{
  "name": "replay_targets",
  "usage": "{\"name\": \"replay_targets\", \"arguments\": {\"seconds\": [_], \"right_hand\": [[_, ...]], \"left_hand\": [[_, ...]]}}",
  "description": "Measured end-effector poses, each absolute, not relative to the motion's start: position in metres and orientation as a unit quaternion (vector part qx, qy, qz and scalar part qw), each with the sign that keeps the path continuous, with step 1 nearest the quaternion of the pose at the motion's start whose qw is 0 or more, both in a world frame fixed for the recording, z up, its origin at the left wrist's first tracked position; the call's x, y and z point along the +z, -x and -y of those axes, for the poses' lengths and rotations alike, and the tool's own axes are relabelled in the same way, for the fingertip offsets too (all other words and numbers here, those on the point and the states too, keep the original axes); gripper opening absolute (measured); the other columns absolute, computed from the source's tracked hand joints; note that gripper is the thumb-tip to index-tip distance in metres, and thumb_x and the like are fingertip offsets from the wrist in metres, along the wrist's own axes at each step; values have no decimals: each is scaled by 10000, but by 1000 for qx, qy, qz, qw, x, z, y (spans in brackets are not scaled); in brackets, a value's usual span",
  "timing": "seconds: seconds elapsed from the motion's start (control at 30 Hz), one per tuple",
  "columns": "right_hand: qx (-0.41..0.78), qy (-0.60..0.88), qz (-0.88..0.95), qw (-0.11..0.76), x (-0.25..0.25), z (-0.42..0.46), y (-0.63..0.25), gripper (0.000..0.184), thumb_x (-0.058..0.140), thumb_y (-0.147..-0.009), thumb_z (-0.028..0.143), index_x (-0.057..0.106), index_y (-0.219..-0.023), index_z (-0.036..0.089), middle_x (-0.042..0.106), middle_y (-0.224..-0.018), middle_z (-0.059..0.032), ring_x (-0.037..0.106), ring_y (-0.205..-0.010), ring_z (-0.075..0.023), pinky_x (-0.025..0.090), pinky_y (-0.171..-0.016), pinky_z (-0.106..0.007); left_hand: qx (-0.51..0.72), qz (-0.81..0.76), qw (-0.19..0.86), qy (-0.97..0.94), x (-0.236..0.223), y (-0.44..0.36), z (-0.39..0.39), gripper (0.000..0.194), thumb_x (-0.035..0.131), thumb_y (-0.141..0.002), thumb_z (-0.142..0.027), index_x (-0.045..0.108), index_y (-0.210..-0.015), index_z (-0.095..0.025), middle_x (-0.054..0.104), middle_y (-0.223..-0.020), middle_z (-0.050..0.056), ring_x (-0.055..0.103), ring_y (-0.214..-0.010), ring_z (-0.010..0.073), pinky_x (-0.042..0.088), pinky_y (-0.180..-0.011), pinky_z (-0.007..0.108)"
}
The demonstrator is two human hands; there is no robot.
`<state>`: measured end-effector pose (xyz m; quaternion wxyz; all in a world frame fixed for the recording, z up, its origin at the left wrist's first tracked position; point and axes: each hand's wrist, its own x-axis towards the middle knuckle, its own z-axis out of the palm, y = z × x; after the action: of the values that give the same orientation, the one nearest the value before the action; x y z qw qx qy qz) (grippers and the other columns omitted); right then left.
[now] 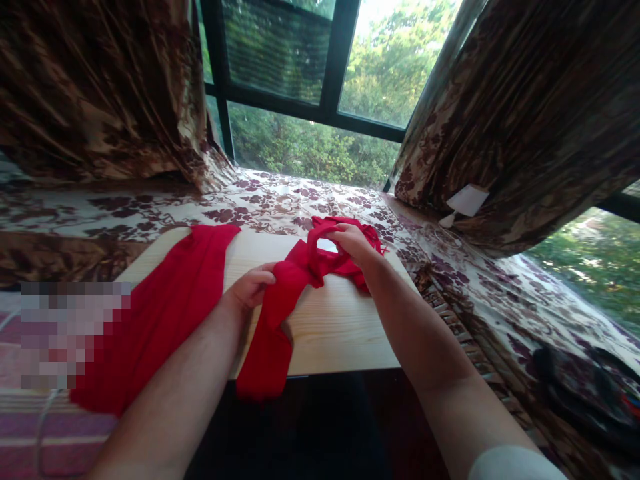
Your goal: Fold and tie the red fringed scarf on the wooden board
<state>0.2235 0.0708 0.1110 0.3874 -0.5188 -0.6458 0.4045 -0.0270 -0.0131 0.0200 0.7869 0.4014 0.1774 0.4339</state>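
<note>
Both hands grip a long strip of red cloth (286,293) above a pale wooden table (340,333). My left hand (254,285) pinches its left edge between thumb and fingers. At the upper end, my right hand (351,241) is closed on a part of the cloth that curves into a loop. The strip's lower end hangs over the near table edge. Behind and under my right hand lies a bunched red cloth (367,233) with thin ties or fringe; whether it joins the strip I cannot tell. A wide red cloth (173,300) drapes over the table's left side.
A floral-covered ledge (280,193) runs behind the table below a window (315,133). Patterned curtains (500,87) hang at both sides. A small white lamp (467,200) is on the right of the ledge. A dark bag-like item (585,393) lies at the lower right.
</note>
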Motion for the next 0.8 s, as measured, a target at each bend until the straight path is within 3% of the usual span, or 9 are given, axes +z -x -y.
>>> {"name": "replay_targets", "arguments": {"seconds": [0.1, 0.27, 0.37, 0.47, 0.67, 0.8], "right_hand": [[373, 537, 680, 332, 110, -70, -228, 184, 715, -665, 266, 682, -812, 160, 528, -591, 54, 424, -525, -89, 282, -497, -225], [321, 586, 696, 264, 106, -72, -223, 134, 660, -672, 159, 685, -804, 148, 556, -604, 40, 460, -532, -100, 309, -512, -232], [290, 581, 685, 330, 99, -80, -216, 113, 632, -724, 184, 682, -815, 140, 622, -690, 12, 521, -587, -112, 368, -539, -222], [275, 585, 646, 407, 89, -86, -209, 227, 557, -830, 240, 675, -996, 141, 681, -824, -21, 587, -644, -124, 424, -565, -217], [231, 592, 749, 186, 79, -71, -201, 435, 765, -754, 416, 640, -1100, 183, 728, -1016, -66, 670, -871, -201, 490, -700, -253], [246, 556, 787, 103, 75, -62, -203, 645, 830, -681, 483, 584, -1218, 224, 728, -1079, -49, 679, -894, -206, 503, -747, -272]], "left_hand": [[501, -225, 757, -355, 23, 29, 13, 474, 585, -636, -79, 715, -1092, -81, 772, -888, 96, 726, -720, 262, 593, -708, 365], [585, -288, 701, -287, 28, 32, 12, 618, 571, -526, -127, 703, -1129, -92, 769, -892, 103, 723, -739, 291, 609, -684, 414], [623, -326, 664, -255, 28, 34, 6, 600, 557, -506, -133, 713, -1083, -87, 769, -884, 96, 722, -747, 275, 617, -701, 390], [660, -351, 623, -229, 25, 33, -2, 541, 553, -504, -137, 728, -1015, -100, 766, -857, 74, 722, -797, 270, 618, -747, 371], [677, -390, 572, -249, 17, 26, -14, 462, 573, -521, -108, 734, -953, -115, 767, -884, 58, 715, -939, 275, 585, -898, 366], [672, -415, 568, -234, 15, 27, -16, 416, 573, -546, -107, 733, -931, -117, 765, -863, 49, 717, -917, 265, 574, -937, 392]]}}
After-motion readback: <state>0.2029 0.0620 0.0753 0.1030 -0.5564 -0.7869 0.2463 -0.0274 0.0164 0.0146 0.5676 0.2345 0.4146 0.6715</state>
